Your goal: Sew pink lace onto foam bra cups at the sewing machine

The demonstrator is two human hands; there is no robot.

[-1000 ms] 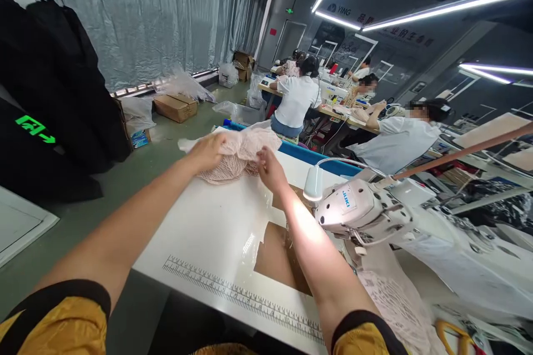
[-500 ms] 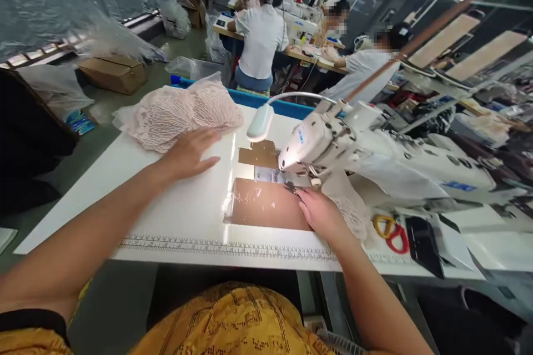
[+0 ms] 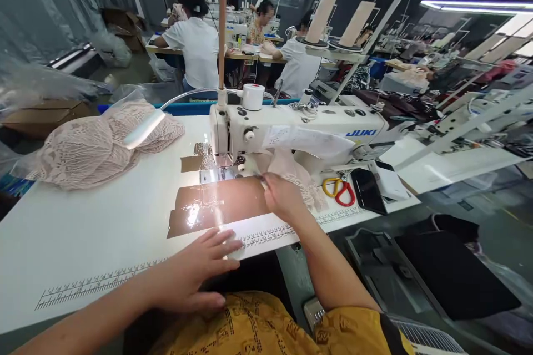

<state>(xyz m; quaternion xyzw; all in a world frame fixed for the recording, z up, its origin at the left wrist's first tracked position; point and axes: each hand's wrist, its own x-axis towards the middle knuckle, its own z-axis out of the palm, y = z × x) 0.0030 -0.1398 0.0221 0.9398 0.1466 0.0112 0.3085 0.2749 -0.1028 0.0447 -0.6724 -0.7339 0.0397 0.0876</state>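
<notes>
My left hand (image 3: 200,266) is open with its fingers spread and nothing in it, over the table's front edge near my lap. My right hand (image 3: 285,197) is closed around a small metal tool (image 3: 264,181), mostly hidden in the fingers; its kind does not show clearly. That hand is at the right end of a brown taped sheet (image 3: 225,199) on the tabletop, just in front of the sewing machine (image 3: 291,127). Pale lace fabric (image 3: 306,180) lies bunched behind and beside my right hand, under the machine arm.
A bundle of pale lace (image 3: 91,138) in clear plastic lies on the left of the white table (image 3: 108,222). A lamp (image 3: 144,128) leans over it. Yellow-and-red-handled scissors (image 3: 339,189) and a black phone (image 3: 368,191) lie at right. Co-workers sit at machines beyond.
My left hand has left the lace bundle and come back to the table's front edge. My right hand remains at the brown sheet's right end. The camera view has turned right.
</notes>
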